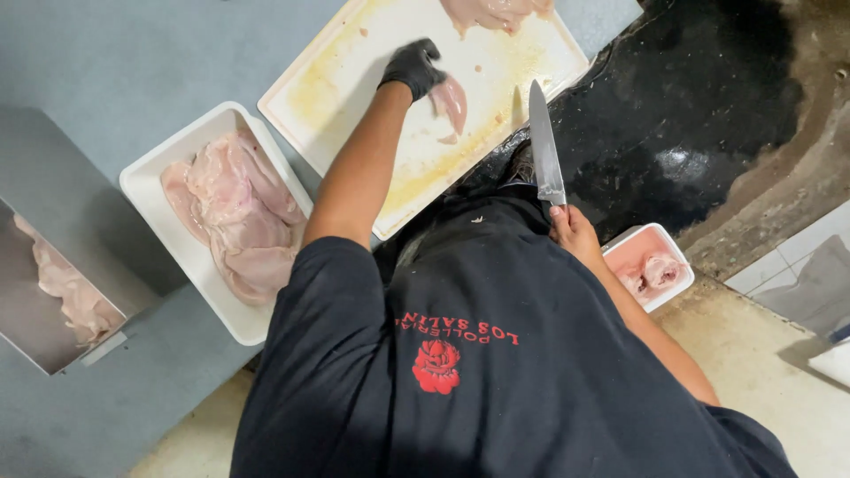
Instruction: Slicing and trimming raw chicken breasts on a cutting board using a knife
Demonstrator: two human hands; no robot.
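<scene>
My left hand (412,66), in a black glove, reaches forward over a stained white cutting board (354,71) and grips a small pink piece of raw chicken (452,104) lying on it. My bare right hand (572,228) is held close to my body at the board's near right edge, gripping the handle of a long knife (544,146). The blade points away from me over the board's right corner, apart from the chicken piece. Another raw chicken piece (496,11) lies at the board's far edge.
A white tray (142,181) piled with raw chicken breasts (235,208) sits left of the board on the grey counter. A metal container (53,265) with more chicken stands at far left. A small white tray (664,237) with scraps lies low on the right, beside a wet dark floor (699,115).
</scene>
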